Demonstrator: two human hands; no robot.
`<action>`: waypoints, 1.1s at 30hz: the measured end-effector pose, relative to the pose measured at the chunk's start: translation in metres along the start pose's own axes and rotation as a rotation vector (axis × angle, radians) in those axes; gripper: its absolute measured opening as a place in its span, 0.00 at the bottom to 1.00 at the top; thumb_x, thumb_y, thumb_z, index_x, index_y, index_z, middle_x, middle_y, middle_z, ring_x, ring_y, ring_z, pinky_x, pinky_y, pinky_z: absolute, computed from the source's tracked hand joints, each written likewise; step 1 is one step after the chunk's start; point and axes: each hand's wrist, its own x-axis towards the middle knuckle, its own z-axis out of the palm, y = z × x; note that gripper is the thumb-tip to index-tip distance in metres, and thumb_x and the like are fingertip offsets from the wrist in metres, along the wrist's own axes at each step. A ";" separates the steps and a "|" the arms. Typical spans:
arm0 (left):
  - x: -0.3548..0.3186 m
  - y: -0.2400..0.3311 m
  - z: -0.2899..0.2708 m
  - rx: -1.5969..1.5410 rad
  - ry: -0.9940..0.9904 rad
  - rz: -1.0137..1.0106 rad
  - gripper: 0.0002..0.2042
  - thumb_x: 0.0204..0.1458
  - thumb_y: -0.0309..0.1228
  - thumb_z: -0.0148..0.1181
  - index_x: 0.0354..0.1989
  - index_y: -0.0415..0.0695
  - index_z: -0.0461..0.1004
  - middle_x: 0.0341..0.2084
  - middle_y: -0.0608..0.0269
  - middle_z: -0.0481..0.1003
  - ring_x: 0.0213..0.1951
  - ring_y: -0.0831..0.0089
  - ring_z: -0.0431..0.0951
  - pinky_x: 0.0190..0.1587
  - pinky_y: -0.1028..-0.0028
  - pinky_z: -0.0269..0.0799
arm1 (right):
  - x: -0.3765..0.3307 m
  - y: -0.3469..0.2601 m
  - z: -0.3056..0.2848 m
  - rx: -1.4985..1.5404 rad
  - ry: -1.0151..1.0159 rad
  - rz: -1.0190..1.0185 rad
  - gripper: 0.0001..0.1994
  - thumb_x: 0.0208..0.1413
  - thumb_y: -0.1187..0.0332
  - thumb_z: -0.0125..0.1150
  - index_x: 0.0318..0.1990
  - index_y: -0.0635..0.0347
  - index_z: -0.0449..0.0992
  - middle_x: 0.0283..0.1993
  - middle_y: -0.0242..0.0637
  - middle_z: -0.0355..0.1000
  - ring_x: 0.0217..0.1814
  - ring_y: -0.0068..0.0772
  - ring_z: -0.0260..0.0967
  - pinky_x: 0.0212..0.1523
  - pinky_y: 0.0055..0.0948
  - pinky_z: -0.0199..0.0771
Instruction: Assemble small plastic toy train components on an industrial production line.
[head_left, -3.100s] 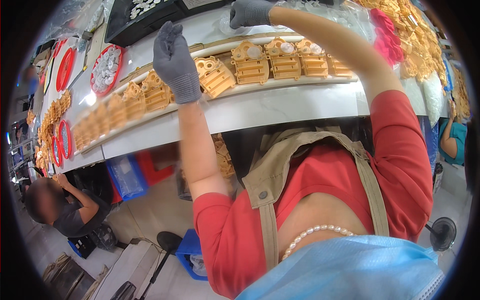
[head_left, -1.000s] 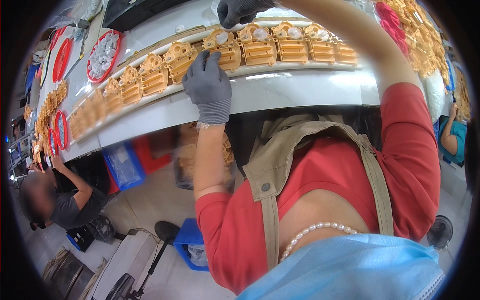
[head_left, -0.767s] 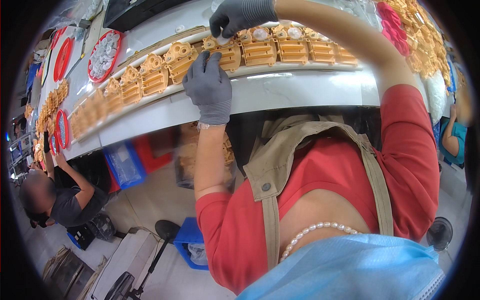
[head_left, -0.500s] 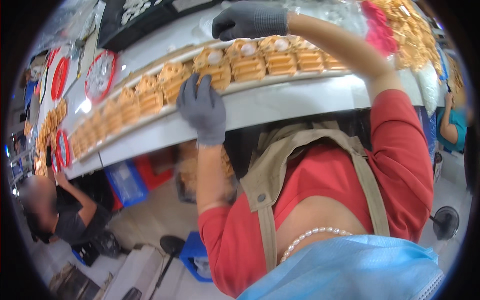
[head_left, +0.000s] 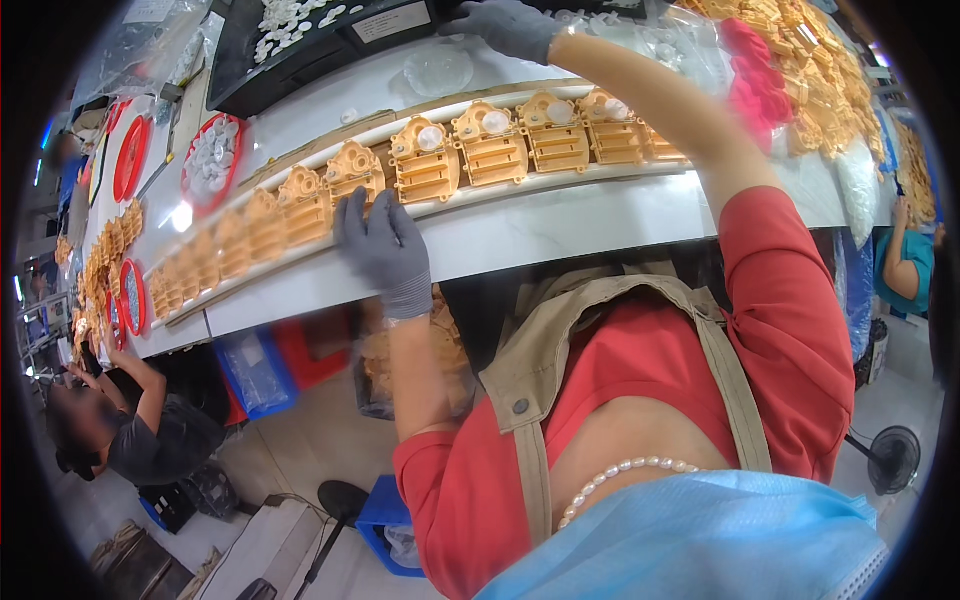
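Orange plastic housings (head_left: 427, 165), one row: standing side by side along a white rail (head_left: 600, 172) on the pale bench (head_left: 560, 215). Four of them, right of the left hand, each carry a round translucent piece (head_left: 496, 122) at the upper part.

Left hand (head_left: 382, 245), grey glove: fingers parted, not closed around anything, tips at the lower edge of a housing — one showing no such piece.

Right hand (head_left: 510, 30), grey glove: stretched across the bench beyond the row, near the end of the black tray (head_left: 300, 75); whether it grips something cannot be told.

Black tray: small white discs (head_left: 290, 22) inside, pale label on its side.

Red tray (head_left: 239, 155), oval: white parts within, behind the row.

Heap of orange parts (head_left: 790, 60): far right, beside a pink bundle (head_left: 750, 85).

Co-worker (head_left: 165, 430): dark shirt, lower left — arms raised toward the bench.
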 end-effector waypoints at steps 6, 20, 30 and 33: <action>0.000 0.000 0.000 -0.016 0.016 0.009 0.07 0.46 0.27 0.60 0.35 0.44 0.78 0.43 0.53 0.74 0.51 0.52 0.70 0.53 0.55 0.66 | 0.016 0.028 0.022 0.091 -0.249 0.070 0.10 0.52 0.67 0.52 0.39 0.54 0.77 0.31 0.47 0.74 0.37 0.52 0.74 0.38 0.46 0.73; -0.003 -0.005 0.002 -0.060 0.044 -0.034 0.07 0.46 0.27 0.61 0.35 0.43 0.78 0.43 0.55 0.75 0.51 0.53 0.72 0.53 0.56 0.66 | 0.023 -0.030 -0.005 0.626 -0.351 0.215 0.13 0.40 0.62 0.64 0.30 0.62 0.80 0.25 0.46 0.76 0.27 0.35 0.74 0.32 0.34 0.72; -0.005 -0.007 -0.002 -0.075 0.059 -0.065 0.07 0.46 0.26 0.60 0.35 0.44 0.79 0.43 0.56 0.75 0.51 0.53 0.72 0.54 0.57 0.65 | 0.050 -0.057 -0.023 -0.140 -0.475 -0.206 0.09 0.38 0.67 0.60 0.28 0.58 0.82 0.26 0.45 0.76 0.31 0.46 0.76 0.33 0.39 0.75; -0.002 -0.003 -0.003 -0.087 0.063 -0.065 0.08 0.45 0.25 0.60 0.35 0.44 0.79 0.42 0.56 0.75 0.50 0.54 0.72 0.54 0.57 0.65 | 0.058 -0.084 -0.033 -0.498 -0.584 -0.366 0.08 0.37 0.69 0.61 0.27 0.57 0.82 0.27 0.43 0.77 0.33 0.45 0.77 0.33 0.39 0.77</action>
